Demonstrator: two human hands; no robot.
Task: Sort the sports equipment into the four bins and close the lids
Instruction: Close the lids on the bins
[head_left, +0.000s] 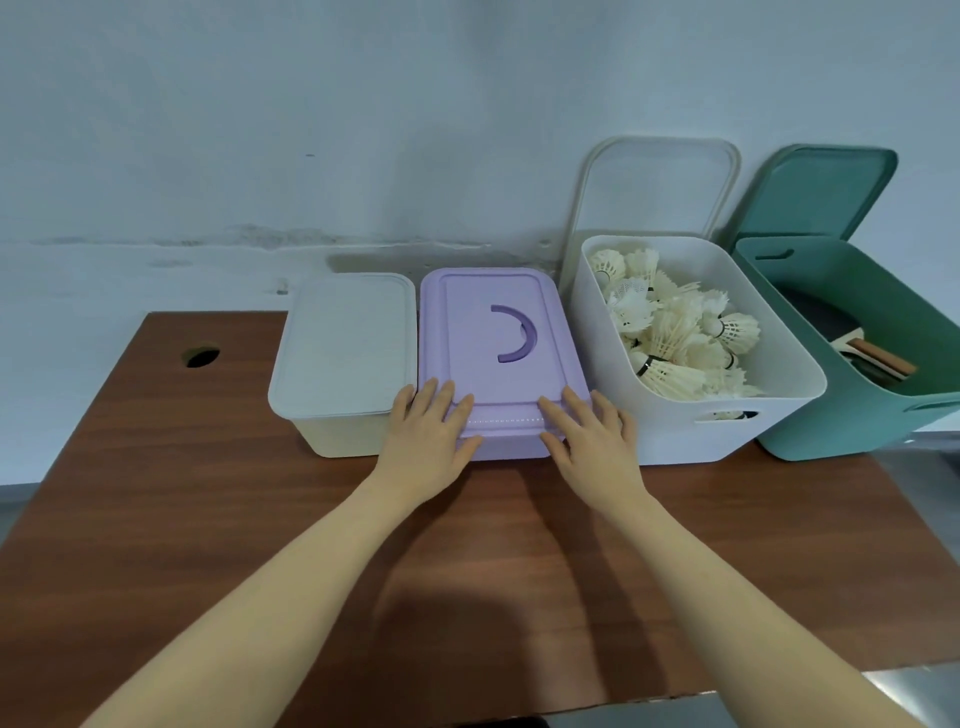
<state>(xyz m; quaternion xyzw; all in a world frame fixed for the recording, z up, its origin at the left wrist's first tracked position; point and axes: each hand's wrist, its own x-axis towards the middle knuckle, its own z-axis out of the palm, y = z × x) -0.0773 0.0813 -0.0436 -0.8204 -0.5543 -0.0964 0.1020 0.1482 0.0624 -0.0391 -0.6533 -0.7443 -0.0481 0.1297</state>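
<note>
Brown wood table (208, 519) vs pale wall, four bins in a row. Both hands flat, fingers straight, pressing front edge of purple lid (498, 343): left hand (431, 436) at left corner, right hand (592, 441) at right, gripping nothing. Step: seating lid no. 2; cream bin (337, 364) already lidded. Next: white lid (660, 187) down over shuttlecocks (680, 332) in white bin (675, 441), then green lid (826, 187) onto green bin (831, 415). Green bin contents part hidden, prob. paddles. Closed bins' contents unseen.

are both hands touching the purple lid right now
Touching. The head view shows the left hand and right hand lying flat with straight fingers on the purple lid's near edge.
</note>
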